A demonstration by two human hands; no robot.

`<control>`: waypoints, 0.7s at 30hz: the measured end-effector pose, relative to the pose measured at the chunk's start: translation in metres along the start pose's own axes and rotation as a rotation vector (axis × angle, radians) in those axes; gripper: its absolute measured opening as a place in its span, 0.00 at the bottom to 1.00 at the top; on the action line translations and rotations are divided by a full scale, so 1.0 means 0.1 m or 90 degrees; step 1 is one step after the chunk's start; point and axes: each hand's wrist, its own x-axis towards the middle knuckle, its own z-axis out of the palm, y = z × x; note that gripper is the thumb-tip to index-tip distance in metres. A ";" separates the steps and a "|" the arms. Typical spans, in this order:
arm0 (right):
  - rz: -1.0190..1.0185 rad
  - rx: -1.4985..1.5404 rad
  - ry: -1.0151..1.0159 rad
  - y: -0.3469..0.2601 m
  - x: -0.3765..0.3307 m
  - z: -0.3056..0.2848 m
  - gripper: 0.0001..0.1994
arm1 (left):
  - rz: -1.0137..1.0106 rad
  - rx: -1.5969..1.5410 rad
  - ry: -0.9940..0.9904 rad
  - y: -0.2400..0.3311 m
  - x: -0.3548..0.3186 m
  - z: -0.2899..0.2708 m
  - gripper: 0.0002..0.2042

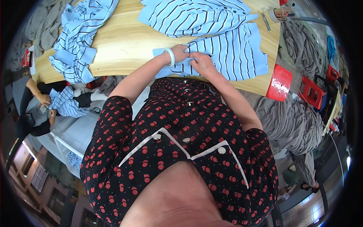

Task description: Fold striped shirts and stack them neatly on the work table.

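Note:
A light blue garment with dark and white stripes [238,53] lies along the near edge of the wooden table [121,49]. My left hand [179,52], with a pale bangle at the wrist, pinches the garment's cloth near its left part. Close beside it, my right hand [203,63] also grips the cloth, fingers bent and thumb toward the left hand. The two hands nearly touch. What lies between the fingertips is mostly hidden; only blue fabric shows around them.
More blue striped garments lie on the table, one pile [196,17] beyond my hands and another [79,38] at left. A red stool [279,82] stands by the right corner. Heaps of grey cloth [291,121] lie at right. Another person [38,109] handles striped cloth at far left.

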 end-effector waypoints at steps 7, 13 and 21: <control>0.127 0.060 0.089 -0.10 0.02 0.04 0.06 | -0.099 -0.176 -0.059 0.08 -0.04 -0.05 0.16; 0.043 0.032 0.178 -0.06 -0.01 0.11 0.06 | -0.144 -0.235 -0.081 0.14 -0.06 -0.12 0.15; -0.002 -0.128 0.191 -0.01 -0.02 0.17 0.06 | 0.045 0.102 -0.023 0.20 -0.06 -0.06 0.14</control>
